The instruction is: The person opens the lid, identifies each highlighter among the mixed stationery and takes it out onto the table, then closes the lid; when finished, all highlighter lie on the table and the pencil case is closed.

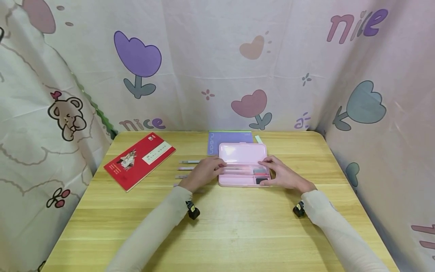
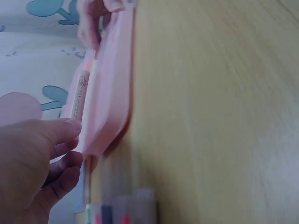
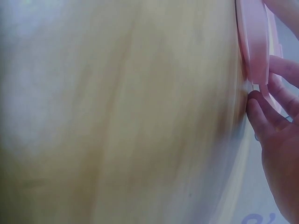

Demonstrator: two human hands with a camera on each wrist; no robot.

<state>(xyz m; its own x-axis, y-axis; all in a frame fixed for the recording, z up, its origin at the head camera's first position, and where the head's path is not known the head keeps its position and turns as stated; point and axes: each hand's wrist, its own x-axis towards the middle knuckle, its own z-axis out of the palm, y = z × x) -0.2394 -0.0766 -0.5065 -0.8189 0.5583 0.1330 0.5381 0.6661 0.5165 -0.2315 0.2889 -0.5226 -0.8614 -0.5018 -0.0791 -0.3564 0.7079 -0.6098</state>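
Observation:
A pink pencil case (image 1: 238, 181) lies on the table with its lid (image 1: 242, 153) raised at the back. My left hand (image 1: 205, 170) is over its left end and pinches a pen (image 2: 80, 91) between thumb and fingers. This pen has a pale printed barrel and a pinkish end, and points along the case. At the case's right end, my right hand (image 1: 284, 176) holds the edge, thumb in front and fingers behind. A small grey block (image 1: 259, 171) and a dark piece (image 1: 261, 181) sit inside near the right fingers.
Several pens (image 1: 189, 162) lie in a row left of the case, partly behind the left hand. A red booklet (image 1: 139, 160) is farther left. Behind the case lie a purple notebook (image 1: 231, 136) and a pale strip (image 1: 259, 139). Patterned cloth (image 1: 204, 56) hangs behind the table.

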